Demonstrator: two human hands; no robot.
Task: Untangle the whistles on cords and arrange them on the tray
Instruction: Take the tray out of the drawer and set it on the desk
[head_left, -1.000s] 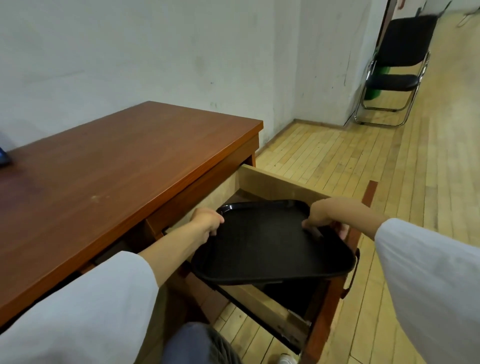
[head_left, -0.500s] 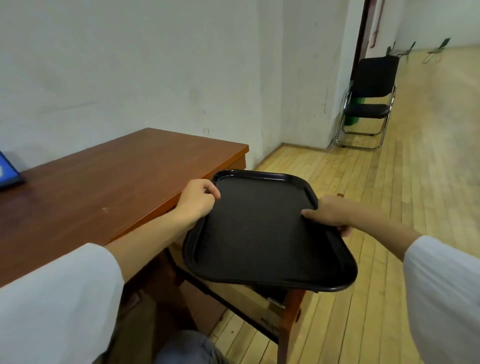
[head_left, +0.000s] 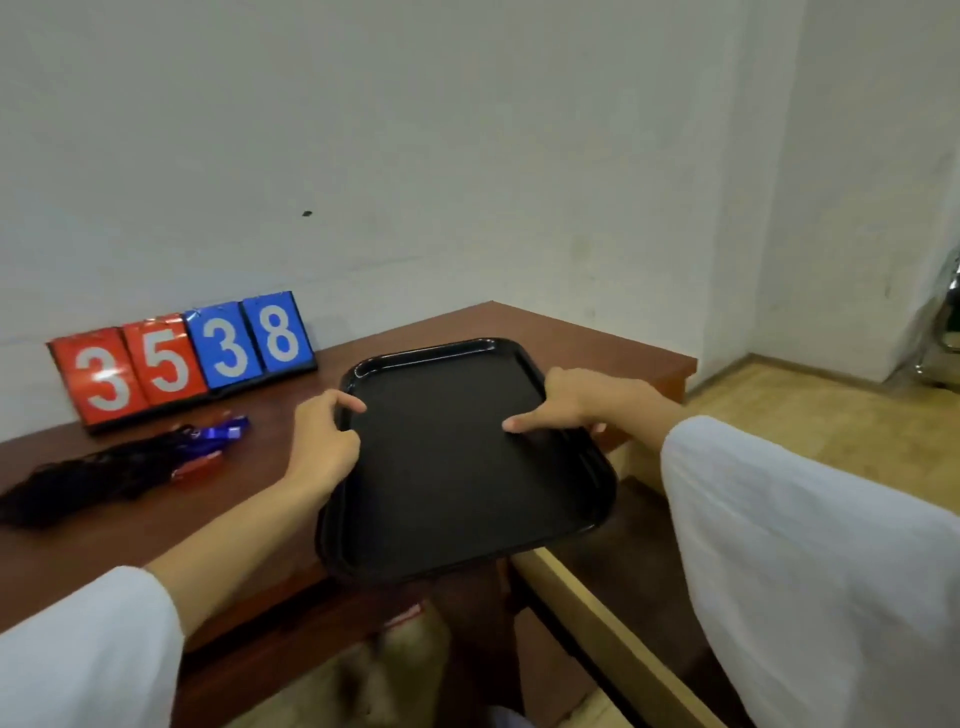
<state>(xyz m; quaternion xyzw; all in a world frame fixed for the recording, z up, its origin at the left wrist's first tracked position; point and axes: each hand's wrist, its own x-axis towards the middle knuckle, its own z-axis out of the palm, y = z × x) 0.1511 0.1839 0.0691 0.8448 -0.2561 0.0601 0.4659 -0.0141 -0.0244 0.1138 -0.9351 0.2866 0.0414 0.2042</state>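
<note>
Black tray (head_left: 457, 483) overhangs the desk (head_left: 249, 525) edge (left hand (head_left: 324, 441), right hand (head_left: 576, 405) gripping rims).

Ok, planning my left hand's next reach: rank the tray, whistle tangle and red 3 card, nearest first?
1. Tray: gripped by the left hand at its rim.
2. Whistle tangle: on the table, to the hand's left.
3. Red 3 card: far left, by the wall.

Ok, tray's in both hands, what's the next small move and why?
Probably set the tray fully on the desk and let go: left hand and right hand grip its side rims, its near end seems to overhang the desk edge, and the tangled whistles lie to its left.
</note>
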